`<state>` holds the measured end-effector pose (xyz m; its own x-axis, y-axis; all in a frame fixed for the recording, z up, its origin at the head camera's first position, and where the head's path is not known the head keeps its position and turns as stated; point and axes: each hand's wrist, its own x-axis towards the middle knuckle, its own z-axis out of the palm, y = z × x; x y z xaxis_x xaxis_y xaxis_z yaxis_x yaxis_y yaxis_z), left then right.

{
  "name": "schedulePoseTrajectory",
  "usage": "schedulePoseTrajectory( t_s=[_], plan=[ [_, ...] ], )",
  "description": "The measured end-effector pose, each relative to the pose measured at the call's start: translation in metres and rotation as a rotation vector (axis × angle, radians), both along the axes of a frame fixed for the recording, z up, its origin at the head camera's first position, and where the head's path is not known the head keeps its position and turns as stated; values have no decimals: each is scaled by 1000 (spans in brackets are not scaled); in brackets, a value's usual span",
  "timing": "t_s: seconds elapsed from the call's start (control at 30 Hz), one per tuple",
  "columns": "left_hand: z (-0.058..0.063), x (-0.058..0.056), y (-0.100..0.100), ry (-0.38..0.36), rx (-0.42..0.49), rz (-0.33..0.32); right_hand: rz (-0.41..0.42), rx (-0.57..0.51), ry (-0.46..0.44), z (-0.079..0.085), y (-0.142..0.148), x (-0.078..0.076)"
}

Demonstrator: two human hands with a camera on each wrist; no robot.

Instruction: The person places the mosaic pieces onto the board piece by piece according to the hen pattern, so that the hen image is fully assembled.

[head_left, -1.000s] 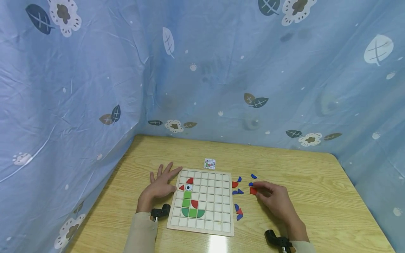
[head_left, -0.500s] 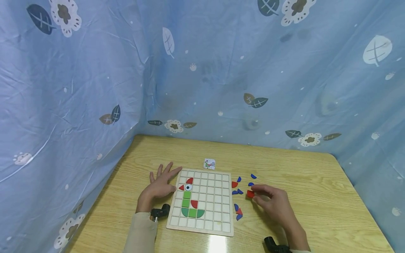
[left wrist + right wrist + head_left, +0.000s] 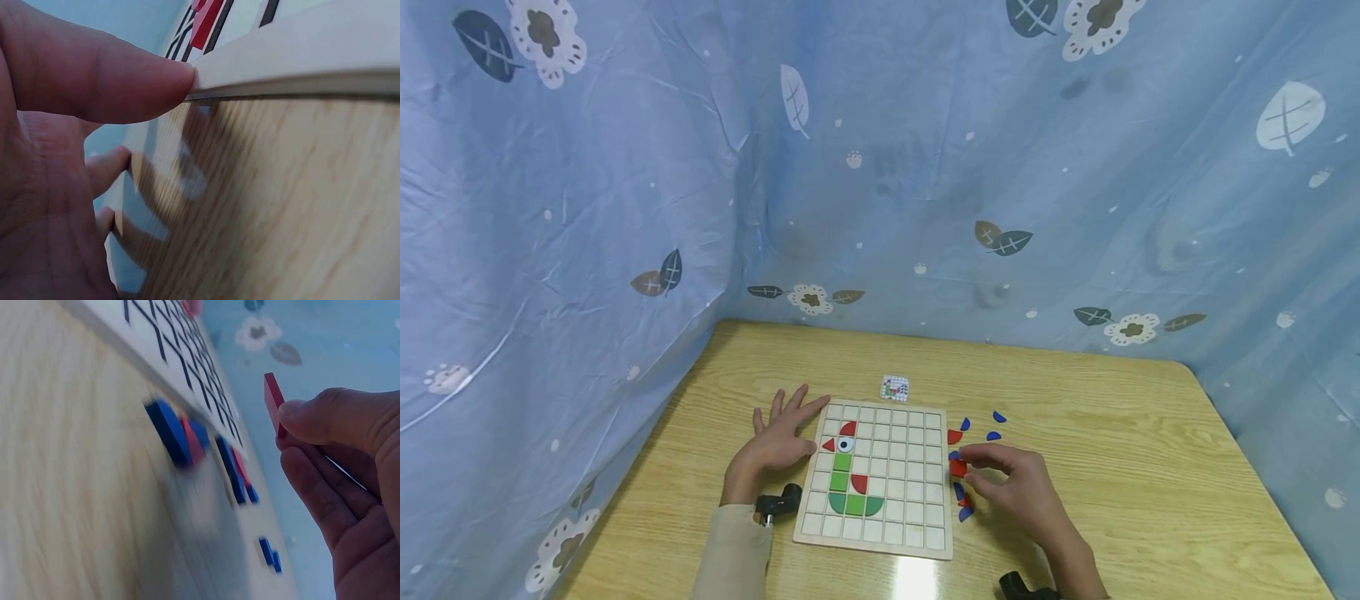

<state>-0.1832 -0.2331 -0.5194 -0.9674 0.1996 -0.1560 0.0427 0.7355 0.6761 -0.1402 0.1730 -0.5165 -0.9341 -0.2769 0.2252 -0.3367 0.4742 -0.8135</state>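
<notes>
My right hand [image 3: 1018, 487] pinches a red square tile [image 3: 958, 468] between thumb and fingertips, just off the right edge of the pale grid board [image 3: 898, 471]. In the right wrist view that red tile [image 3: 273, 403] stands on edge, raised above the table. My left hand [image 3: 777, 443] lies with fingers spread at the board's left side, its thumb [image 3: 131, 84] touching the wooden rim [image 3: 281, 72]. On the board, green tiles [image 3: 840, 481], an eye tile [image 3: 845, 445] and a few red pieces form a bird-like shape at the left.
Right of the board lie several loose blue half-rounds [image 3: 999, 417], a red rounded piece [image 3: 954, 437] and a red triangle [image 3: 966, 501], partly covered. A small picture card [image 3: 894, 388] lies beyond the board. Blue patterned cloth [image 3: 880, 208] hangs behind the wooden table [image 3: 1112, 442].
My right hand has lifted the red square tile from the table and carried it left to the board's right edge. The left hand stays in place.
</notes>
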Motion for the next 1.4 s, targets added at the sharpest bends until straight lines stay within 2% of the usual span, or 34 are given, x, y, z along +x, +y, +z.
schedulePoseTrajectory(
  t_s=[0.33, 0.7, 0.93, 1.2, 1.4],
  plan=[
    [1, 1, 1, -2, -6, 8, 145, -13, 64, -7, -44, -1],
    [0, 1, -1, -1, 14, -3, 219, -4, -34, -10, -83, 0],
    [-2, 0, -1, 0, 21, -9, 249, 35, 9, -15, -99, 0],
    [-2, -1, -1, -5, 11, -10, 240, 147, 81, -14, -106, 1],
    [-3, -2, -2, 0, 3, -9, 235, 161, 129, -16, -108, 1]
  ],
)
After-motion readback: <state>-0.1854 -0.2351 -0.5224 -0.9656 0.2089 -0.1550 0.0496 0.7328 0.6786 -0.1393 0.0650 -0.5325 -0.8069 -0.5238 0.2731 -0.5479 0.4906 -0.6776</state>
